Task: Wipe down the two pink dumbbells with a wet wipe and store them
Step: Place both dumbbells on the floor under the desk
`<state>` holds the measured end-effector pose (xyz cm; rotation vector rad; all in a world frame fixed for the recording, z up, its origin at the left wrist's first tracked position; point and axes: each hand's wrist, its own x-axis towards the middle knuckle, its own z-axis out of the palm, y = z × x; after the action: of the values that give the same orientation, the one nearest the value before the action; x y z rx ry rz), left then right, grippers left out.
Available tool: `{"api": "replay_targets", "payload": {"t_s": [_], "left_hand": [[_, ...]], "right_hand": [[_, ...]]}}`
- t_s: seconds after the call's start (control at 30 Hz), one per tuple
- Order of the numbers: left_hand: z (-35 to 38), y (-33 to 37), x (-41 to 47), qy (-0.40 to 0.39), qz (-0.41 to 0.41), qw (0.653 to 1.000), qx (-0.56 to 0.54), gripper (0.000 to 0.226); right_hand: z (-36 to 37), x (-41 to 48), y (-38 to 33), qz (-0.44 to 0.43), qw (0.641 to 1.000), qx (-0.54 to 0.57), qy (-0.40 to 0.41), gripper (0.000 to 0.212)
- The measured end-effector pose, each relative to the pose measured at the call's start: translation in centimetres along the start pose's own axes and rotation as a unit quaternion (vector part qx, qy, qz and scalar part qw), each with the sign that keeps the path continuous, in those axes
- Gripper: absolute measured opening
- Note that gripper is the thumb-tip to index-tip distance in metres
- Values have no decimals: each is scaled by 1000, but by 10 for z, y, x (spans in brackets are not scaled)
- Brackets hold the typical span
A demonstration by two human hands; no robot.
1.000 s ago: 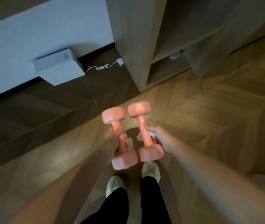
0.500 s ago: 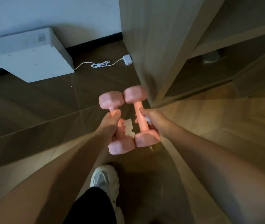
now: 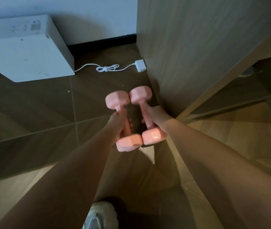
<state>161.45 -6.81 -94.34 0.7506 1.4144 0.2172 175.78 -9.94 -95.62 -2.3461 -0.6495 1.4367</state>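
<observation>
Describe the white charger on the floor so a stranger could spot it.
Start at the tall wooden cabinet. At its foot, on dark tiles, lies the charger: the small white block, its bundled cord leading to the large white box.

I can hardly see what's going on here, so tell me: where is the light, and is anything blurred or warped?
Head view: dim overall, with warm light on the floor at lower right and a glint on the near end of the right dumbbell; the near end of the left dumbbell is motion-smeared and the shoe is soft; the wide lens stretches both forearms and slants the cabinet.
</observation>
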Motion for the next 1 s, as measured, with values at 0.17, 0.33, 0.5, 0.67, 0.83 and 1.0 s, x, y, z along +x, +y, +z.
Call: {"api": "replay_targets", "payload": {"t_s": [0.17, 0.33, 0.5, 0.67, 0.83, 1.0], "left_hand": [[14, 6, 14, 9, -11, 1000, 11, 48], [17, 11, 26, 23, -12, 1000, 18, 48], [18, 13, 26, 35, 3, 993, 110, 45], [-1, -1, 13, -30, 122, 967, 221, 39], [-26, -31, -19, -95, 202, 892, 392, 86], [-19, -41, -24, -48, 223, 811, 539, 81]], "right_hand": [[-9, 10, -1, 0, 999, 32, 6, 69], [-6, 29, 1, 22, 999, 32, 5, 65], [-4, 37, -3, -3, 999, -35, 14, 66], [-12, 8, 1, -115, 951, -284, 46, 25], [-25, -52, 32, -119, 937, -328, 8, 39], [-29, -60, 60, -220, 849, -473, 88, 67]]}}
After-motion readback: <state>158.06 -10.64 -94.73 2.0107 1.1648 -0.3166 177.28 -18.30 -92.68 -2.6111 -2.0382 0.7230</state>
